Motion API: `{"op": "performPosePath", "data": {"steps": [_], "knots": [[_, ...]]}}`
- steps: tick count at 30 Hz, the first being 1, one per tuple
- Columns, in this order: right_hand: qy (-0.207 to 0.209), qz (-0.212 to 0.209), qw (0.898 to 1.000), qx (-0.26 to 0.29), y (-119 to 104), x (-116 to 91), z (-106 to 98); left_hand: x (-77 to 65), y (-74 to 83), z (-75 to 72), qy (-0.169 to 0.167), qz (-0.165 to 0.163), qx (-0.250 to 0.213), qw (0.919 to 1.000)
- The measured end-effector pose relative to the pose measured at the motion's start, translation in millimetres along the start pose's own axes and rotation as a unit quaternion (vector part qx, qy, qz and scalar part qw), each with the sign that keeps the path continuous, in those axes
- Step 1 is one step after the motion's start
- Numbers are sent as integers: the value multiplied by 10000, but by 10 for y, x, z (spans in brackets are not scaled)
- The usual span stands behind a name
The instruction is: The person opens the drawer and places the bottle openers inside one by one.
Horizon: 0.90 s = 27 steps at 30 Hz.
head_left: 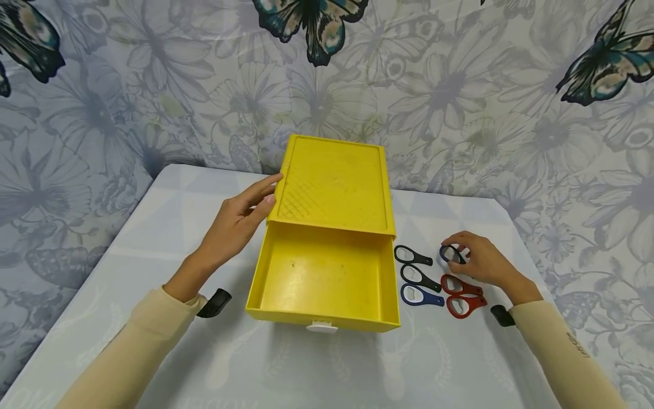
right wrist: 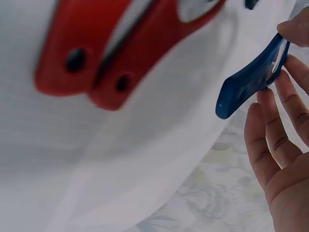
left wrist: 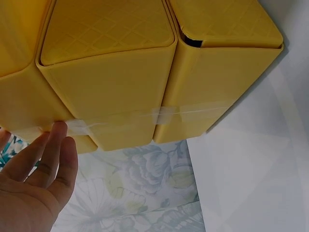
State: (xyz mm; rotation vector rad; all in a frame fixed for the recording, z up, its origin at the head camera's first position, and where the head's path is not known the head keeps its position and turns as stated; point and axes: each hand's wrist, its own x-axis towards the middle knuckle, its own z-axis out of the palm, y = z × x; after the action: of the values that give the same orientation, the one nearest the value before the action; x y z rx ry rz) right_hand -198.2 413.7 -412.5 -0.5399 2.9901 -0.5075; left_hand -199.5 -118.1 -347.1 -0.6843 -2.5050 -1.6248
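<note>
A yellow drawer unit [head_left: 334, 184] stands on the table with its drawer [head_left: 322, 272] pulled out toward me and nothing lying in it. My left hand [head_left: 237, 224] touches the unit's left side with fairly straight fingers; in the left wrist view fingertips rest at a taped yellow wall [left wrist: 120, 96]. My right hand [head_left: 480, 258] pinches a blue bottle opener [right wrist: 251, 77] by its ring, between thumb and fingers, its handle tilted off the table. Near that hand lie two red bottle openers [head_left: 462, 307], two black bottle openers [head_left: 416, 275] and another blue bottle opener [head_left: 421, 295].
The white table [head_left: 204, 358] runs up to a wall covered in patterned cloth [head_left: 449, 102] with flowers and butterflies. A white pull [head_left: 322, 327] sticks out from the drawer's front. The loose openers lie just right of the drawer.
</note>
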Motion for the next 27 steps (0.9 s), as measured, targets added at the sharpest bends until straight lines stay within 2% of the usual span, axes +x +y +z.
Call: {"op": "performPosePath", "data": {"steps": [19, 27], "knots": [[510, -818, 9949, -282, -502, 91, -376, -2, 6, 0, -54, 42, 78, 9999], [453, -805, 9946, -468, -725, 127, -573, -7, 25, -12, -41, -43, 124, 9999]]}}
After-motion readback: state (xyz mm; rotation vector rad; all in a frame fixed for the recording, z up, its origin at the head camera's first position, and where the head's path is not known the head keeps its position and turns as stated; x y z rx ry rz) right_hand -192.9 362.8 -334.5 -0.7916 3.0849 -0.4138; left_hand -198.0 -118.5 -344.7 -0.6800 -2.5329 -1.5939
